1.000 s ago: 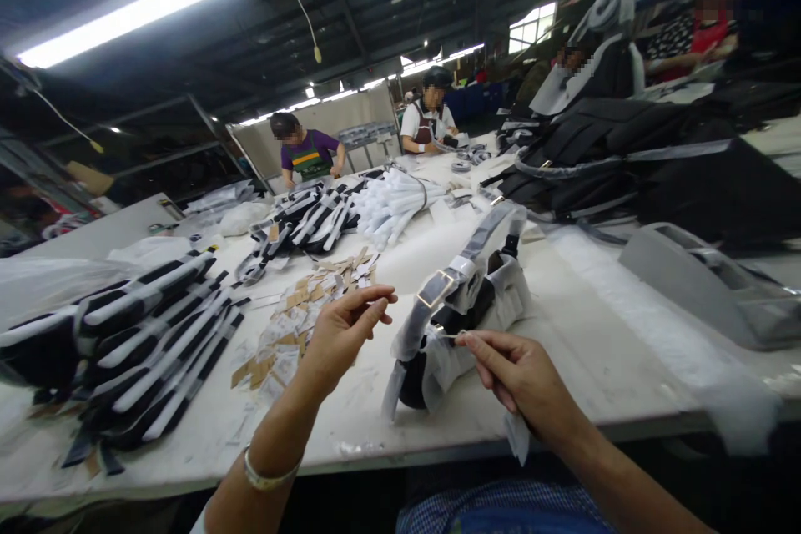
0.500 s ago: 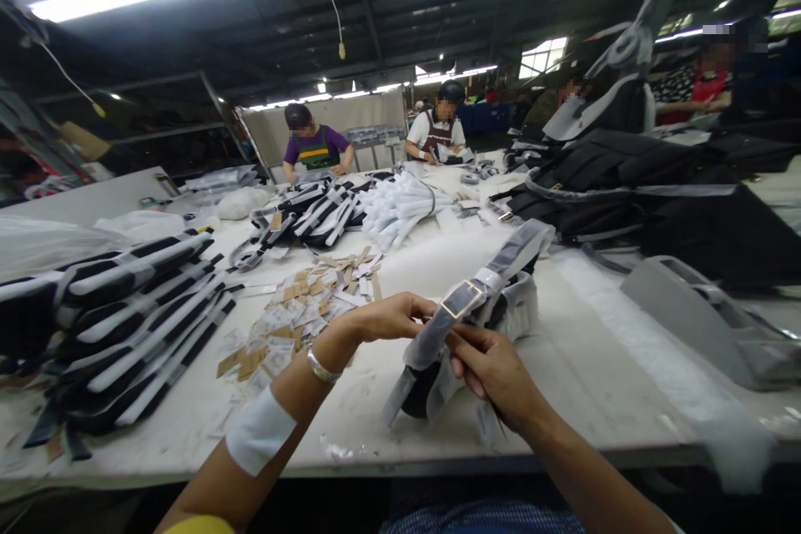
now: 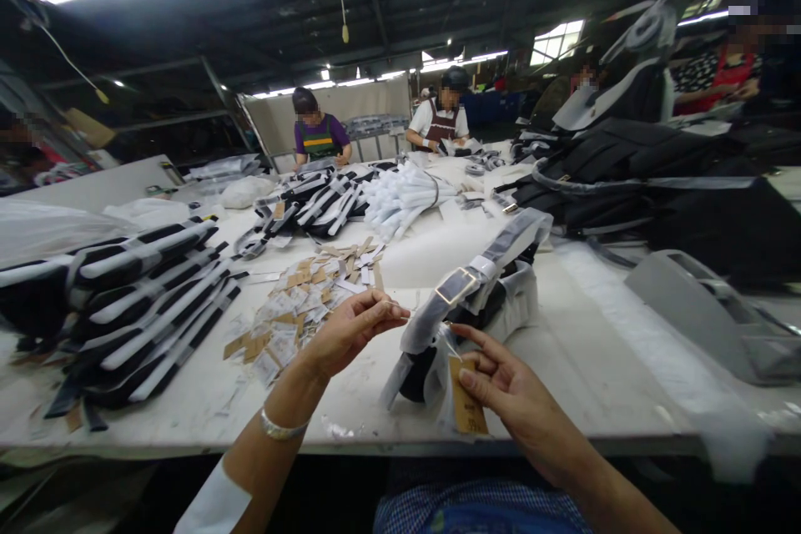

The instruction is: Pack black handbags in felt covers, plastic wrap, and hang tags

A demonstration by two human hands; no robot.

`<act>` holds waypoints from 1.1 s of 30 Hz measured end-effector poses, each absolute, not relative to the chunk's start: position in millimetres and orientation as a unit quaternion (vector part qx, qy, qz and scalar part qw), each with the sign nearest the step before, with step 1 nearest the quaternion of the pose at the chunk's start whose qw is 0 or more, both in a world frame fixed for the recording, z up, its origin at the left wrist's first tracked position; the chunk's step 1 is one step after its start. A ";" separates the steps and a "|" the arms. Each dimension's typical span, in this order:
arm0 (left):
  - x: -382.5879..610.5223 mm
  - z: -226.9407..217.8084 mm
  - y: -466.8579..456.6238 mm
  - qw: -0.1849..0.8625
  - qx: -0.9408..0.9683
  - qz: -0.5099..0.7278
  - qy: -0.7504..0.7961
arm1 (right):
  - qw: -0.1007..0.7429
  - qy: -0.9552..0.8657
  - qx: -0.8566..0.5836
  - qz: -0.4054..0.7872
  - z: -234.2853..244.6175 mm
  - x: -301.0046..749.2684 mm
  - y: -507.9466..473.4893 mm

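A black bag (image 3: 494, 305) with a strap wrapped in translucent film (image 3: 418, 329) stands on the table before me; a gold-coloured buckle (image 3: 455, 286) sits on the strap. Left of the strap, my left hand (image 3: 358, 324) pinches a thin pale string between thumb and fingertips. My right hand (image 3: 510, 388) grips a brown cardboard hang tag (image 3: 468, 409) between thumb and fingers, at the strap's near right side. Its index fingertip reaches up to the strap. White thread runs from the tag toward the strap; where it passes behind is hidden.
Loose brown and white tags (image 3: 294, 309) lie scattered left of the bag. Wrapped black straps (image 3: 143, 309) are stacked at left, with white padded rolls (image 3: 406, 192) farther back. Black bags (image 3: 644, 175) pile up at right near a grey panel (image 3: 701, 317). Two people work across the table.
My left hand has drawn left, away from the strap, with the string. The right hand has shifted slightly down and right, and the brown tag now shows in it.
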State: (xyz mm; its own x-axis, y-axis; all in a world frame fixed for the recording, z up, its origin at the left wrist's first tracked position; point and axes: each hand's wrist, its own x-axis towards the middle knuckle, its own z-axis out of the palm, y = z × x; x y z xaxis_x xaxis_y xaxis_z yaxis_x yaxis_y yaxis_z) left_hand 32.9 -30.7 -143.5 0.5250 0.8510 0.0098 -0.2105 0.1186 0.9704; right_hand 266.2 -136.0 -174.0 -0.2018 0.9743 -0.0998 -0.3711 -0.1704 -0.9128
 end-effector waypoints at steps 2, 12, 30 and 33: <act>34.9 -144.1 -40.7 0.696 0.513 0.420 0.276 | 0.512 -0.387 -0.360 0.678 -172.3 265.0 -140.1; 42.3 -143.6 -58.9 0.675 0.511 0.474 0.241 | 0.566 -0.430 -0.334 0.619 -169.7 252.7 -141.5; 46.0 -119.8 -78.1 0.499 0.698 0.449 0.251 | 0.550 -0.742 -0.380 0.050 -141.9 247.7 -119.6; 52.5 -113.0 -86.9 0.403 0.742 0.458 0.278 | 0.523 -0.765 -0.375 0.013 -136.7 242.6 -116.6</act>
